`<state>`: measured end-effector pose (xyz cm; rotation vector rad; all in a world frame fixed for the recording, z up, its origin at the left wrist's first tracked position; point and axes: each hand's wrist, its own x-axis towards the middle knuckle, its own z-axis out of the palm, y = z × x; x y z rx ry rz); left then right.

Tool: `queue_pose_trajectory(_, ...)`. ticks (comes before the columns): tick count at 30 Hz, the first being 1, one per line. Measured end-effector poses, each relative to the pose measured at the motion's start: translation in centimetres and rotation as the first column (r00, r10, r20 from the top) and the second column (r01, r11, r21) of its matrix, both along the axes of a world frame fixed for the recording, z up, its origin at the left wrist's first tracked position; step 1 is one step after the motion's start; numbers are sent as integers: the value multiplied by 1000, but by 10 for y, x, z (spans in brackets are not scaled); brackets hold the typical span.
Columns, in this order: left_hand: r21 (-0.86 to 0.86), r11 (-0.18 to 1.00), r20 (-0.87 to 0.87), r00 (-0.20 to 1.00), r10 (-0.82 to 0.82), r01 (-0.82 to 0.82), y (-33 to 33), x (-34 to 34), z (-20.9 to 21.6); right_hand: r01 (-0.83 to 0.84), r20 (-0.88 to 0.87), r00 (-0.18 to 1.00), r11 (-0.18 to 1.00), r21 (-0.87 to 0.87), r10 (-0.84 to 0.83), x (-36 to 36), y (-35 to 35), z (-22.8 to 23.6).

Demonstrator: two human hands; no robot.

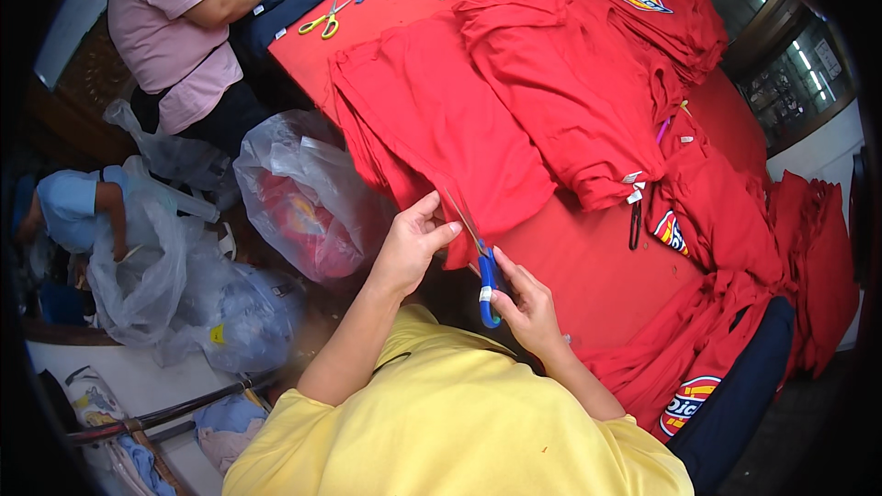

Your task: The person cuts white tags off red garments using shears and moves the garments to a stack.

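Observation:
My right hand (528, 308) is closed around blue-handled scissors (488, 289), whose narrow blades point up and away from me. Close to the blade tips, the thumb and bent index finger of my left hand (411, 246) are drawn toward each other at the near edge of a red garment (450, 119). Whatever is between those fingers is too small or hidden to make out. The garment lies spread over the table's near left edge, and part of it hangs down behind my left fingers. Another red garment (560, 92) lies bunched against its right side.
More red shirts (643, 23) with printed patches cover the red table (606, 266) at the back and right. Yellow-handled scissors (322, 25) rest near the far left corner. Clear plastic bags (303, 184) stand on the left floor. A person in pink (175, 28) and one in blue (69, 207) are beyond.

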<state>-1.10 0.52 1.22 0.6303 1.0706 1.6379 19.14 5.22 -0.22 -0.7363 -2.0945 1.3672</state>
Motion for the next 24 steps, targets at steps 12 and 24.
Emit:
queue_pose_trajectory(12, -1, 999, 156, 986, 54, -54, 14, -14, -6, -31, -65, 998, 979, -200, 18, -7, 7, -15)
queue_pose_trajectory(24, -273, 956, -116, 983, -142, 106, 20, -6, -54, 155, -112, 968, 881, -446, -226, -74, 56, -27)
